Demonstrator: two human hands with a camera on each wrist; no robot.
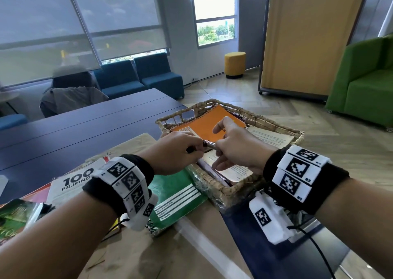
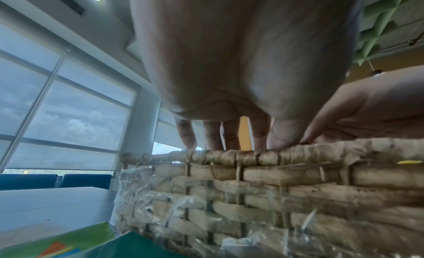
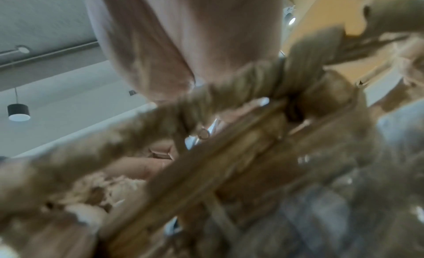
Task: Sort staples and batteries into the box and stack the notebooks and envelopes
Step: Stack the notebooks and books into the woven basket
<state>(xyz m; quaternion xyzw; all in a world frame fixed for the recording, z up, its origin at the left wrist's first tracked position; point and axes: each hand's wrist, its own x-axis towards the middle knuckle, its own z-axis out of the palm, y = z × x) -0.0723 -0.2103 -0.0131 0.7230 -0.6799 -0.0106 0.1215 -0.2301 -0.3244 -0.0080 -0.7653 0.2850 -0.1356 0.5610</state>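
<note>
Left hand (image 1: 172,151): lower middle of the head view, over the near rim of the basket; its fingers are curled and pinch one end of a small dark, shiny cylinder (image 1: 209,144), maybe a battery, too small to tell.
Right hand (image 1: 236,146): just right of the left one; thumb and fingers pinch the other end of the same cylinder, the index finger is lifted.
Worktop (image 1: 191,253): brown paper covers it at the bottom of the frame.
Green notebook (image 1: 178,195): one, flat on the worktop between the two wrists, its corner under the basket.
Books at lower left: at least two, one white with "100 FILIPINO" (image 1: 74,183), one with a green cover (image 1: 14,219).
Wicker basket (image 1: 274,125): one, in the centre, with plastic film on its near wall.
Inside the basket: one orange spiral notebook (image 1: 204,127) at the far side, printed paper sheets (image 1: 270,138) at the right; their count I cannot tell.
Far: one dark blue table (image 1: 85,121) at the left.
</note>
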